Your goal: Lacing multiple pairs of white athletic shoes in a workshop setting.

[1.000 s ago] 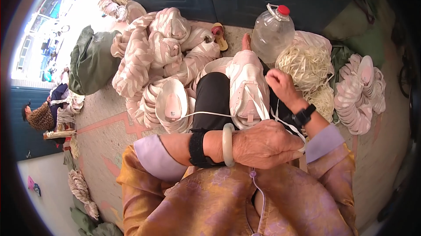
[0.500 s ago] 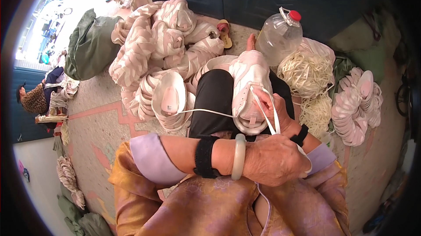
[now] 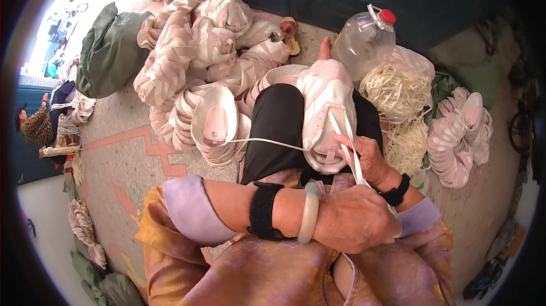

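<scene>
A white and pink sneaker (image 3: 327, 110) rests on my lap, sole side away, its lacing side facing me. My right hand (image 3: 367, 158) lies against the shoe's near end and pinches a white lace (image 3: 348, 145) that runs up the front. My left hand (image 3: 355, 219), with a pale bangle and a black wrist band, is closed around the lower end of the lace close to my body. A second strand of lace (image 3: 267, 141) stretches leftward across my black trouser leg.
A heap of pink-and-white shoes (image 3: 205, 73) lies at the left. A clear plastic jug with a red cap (image 3: 364, 36) stands behind, bundles of pale laces (image 3: 398, 92) beside it, stacked insoles (image 3: 460, 135) at the right. Another person (image 3: 37, 127) sits far left.
My right hand has slid from the shoe's far side down to its near end. My left hand has pulled the lace closer to my body.
</scene>
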